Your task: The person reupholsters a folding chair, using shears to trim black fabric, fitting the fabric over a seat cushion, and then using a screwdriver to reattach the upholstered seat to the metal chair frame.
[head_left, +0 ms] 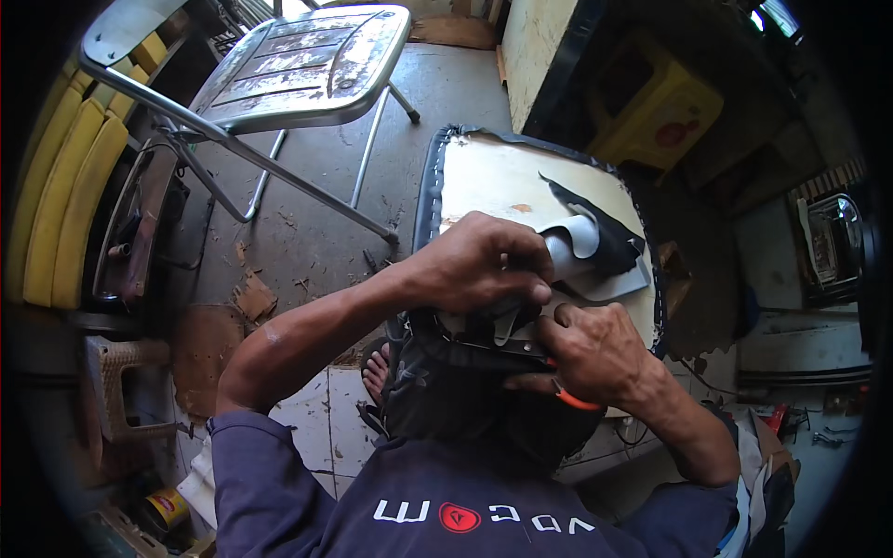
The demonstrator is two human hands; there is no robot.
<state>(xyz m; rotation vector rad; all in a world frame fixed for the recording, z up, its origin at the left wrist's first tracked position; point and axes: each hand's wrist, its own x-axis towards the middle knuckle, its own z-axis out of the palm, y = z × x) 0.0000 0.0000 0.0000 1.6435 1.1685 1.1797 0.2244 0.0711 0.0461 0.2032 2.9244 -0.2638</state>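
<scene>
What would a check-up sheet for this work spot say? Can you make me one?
Surface: the lap, with a pale board seemingly resting on it.
Job's things: the board has dark edging; a black scrap lies on top.
Clutter: brown scraps on the floor.
Hands: left hand curled over the board, its hold unclear; right hand holds an orange-handled tool.
Cables: none certain.
Surroundings: metal chair, yellow cushions, yellow stool.
</scene>
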